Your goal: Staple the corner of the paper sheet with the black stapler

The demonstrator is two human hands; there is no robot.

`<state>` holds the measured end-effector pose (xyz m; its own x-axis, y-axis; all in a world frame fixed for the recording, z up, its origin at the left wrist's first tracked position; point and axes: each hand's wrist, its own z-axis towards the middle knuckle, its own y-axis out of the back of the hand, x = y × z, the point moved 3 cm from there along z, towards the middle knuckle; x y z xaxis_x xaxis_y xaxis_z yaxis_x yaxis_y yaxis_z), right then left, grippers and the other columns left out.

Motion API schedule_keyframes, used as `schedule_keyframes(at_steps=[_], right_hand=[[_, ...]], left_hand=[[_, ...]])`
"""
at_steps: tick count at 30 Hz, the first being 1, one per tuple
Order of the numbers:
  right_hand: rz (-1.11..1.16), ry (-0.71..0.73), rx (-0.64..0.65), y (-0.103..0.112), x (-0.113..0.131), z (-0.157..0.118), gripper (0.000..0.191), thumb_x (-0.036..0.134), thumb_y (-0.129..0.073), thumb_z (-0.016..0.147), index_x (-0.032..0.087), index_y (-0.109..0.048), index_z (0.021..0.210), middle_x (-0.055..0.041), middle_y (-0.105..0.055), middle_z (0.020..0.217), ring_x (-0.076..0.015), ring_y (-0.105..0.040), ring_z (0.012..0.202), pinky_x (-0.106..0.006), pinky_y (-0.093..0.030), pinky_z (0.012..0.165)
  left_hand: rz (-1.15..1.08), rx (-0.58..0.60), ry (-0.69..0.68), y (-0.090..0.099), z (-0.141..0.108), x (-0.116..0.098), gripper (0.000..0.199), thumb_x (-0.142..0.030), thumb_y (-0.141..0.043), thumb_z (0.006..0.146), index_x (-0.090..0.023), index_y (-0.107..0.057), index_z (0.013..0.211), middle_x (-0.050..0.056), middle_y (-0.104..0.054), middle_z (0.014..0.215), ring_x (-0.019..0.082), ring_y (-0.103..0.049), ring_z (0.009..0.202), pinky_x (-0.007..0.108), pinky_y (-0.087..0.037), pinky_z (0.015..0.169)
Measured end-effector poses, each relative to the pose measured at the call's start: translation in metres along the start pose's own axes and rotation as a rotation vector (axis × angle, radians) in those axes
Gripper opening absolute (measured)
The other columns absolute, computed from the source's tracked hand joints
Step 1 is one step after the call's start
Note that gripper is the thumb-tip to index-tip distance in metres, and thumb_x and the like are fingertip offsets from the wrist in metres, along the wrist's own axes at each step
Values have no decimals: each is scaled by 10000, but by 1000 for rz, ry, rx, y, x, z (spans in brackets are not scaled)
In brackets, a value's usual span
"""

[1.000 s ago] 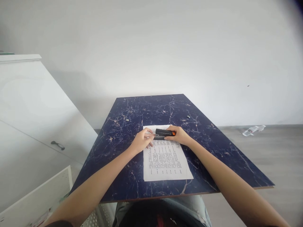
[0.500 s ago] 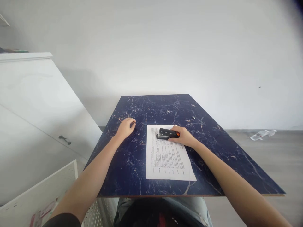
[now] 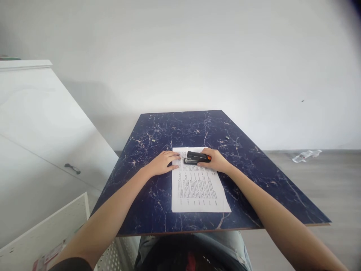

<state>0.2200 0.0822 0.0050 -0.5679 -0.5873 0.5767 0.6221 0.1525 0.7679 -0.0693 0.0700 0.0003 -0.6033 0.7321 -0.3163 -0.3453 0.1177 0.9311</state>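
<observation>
One black stapler [image 3: 194,158] sits over the upper part of a printed paper [image 3: 199,190], its mouth gaping toward the left and an orange patch showing at its back end. The right hand [image 3: 216,160] pinches that back end, thumb on the near side and fingers on the far side. The left hand [image 3: 162,163] is loosely spread, thumb apart from the fingers, with its fingertips over the left edge of the paper and just short of the stapler; whether they press down, I cannot tell. The paper lies flat on a dark blue table [image 3: 146,214] with pale veins, near the edge by the person's lap. Farther back on the table are a small dark piece [image 3: 227,137] to the right and a small pale piece [image 3: 153,140] to the left. A white cabinet [image 3: 36,109] stands on the left, and a clear plastic thing [image 3: 306,156] lies on the floor [image 3: 318,184] to the right
</observation>
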Motion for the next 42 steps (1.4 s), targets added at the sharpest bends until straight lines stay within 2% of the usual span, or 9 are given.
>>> schedule_keyframes(at_steps=[10,23,26,29,32,34,36,39,42], right_hand=[[-16,-38,19,0,1,0,250,436,-755,792,222,-665,887,-57,-671,890,-208,-608,793,-364,-484,731],[-1,-24,17,-1,0,0,244,415,-763,794,222,-653,897,-50,-671,901,-199,-607,790,-354,-479,716],[9,-30,20,0,0,0,243,415,-758,795,227,-658,913,-53,-672,915,-204,-612,798,-357,-481,721],[9,-26,21,0,1,0,242,426,-746,800,226,-659,906,-49,-667,904,-205,-610,797,-360,-481,727],[0,-25,15,0,0,0,244,434,-745,796,224,-652,877,-43,-662,884,-207,-604,798,-360,-478,737],[-3,-22,11,-1,0,0,245,437,-747,793,223,-645,858,-41,-660,878,-208,-603,802,-358,-474,740],[4,-19,11,-1,-1,0,246,438,-748,793,223,-642,851,-40,-658,877,-208,-602,801,-353,-468,735],[17,-10,6,-1,-1,0,244,434,-749,793,223,-639,846,-39,-651,864,-207,-598,798,-353,-463,735],[26,-14,5,-1,-1,0,240,428,-751,792,225,-641,859,-38,-651,868,-207,-601,804,-355,-466,738]], left_hand=[[-88,-23,27,1,0,0,421,-434,-592,962,-315,-618,1365,69,-570,1466,264,-499,1368,486,-309,1182],[-38,21,31,2,0,-2,424,-458,-531,990,-306,-599,1380,74,-545,1487,266,-478,1379,485,-307,1172],[-17,-18,49,4,0,1,390,-441,-531,989,-284,-635,1330,77,-588,1430,272,-505,1335,484,-345,1144],[33,-146,144,11,-2,14,322,-379,-508,995,-237,-689,1220,85,-659,1292,266,-574,1200,461,-421,1075],[99,-280,275,22,-9,38,271,-305,-502,977,-201,-715,1108,93,-688,1170,262,-605,1099,437,-461,1036],[145,-358,344,30,-14,58,262,-265,-500,958,-190,-716,1086,103,-685,1163,273,-597,1129,440,-450,1064],[181,-417,395,36,-19,77,297,-233,-482,949,-181,-699,1144,116,-663,1247,279,-572,1210,449,-411,1122],[218,-395,450,35,-24,100,429,-234,-460,957,-159,-591,1358,141,-520,1490,294,-456,1394,475,-337,1190],[194,-284,498,26,-24,113,480,-246,-427,978,-171,-521,1443,139,-433,1574,306,-369,1472,527,-314,1195]])
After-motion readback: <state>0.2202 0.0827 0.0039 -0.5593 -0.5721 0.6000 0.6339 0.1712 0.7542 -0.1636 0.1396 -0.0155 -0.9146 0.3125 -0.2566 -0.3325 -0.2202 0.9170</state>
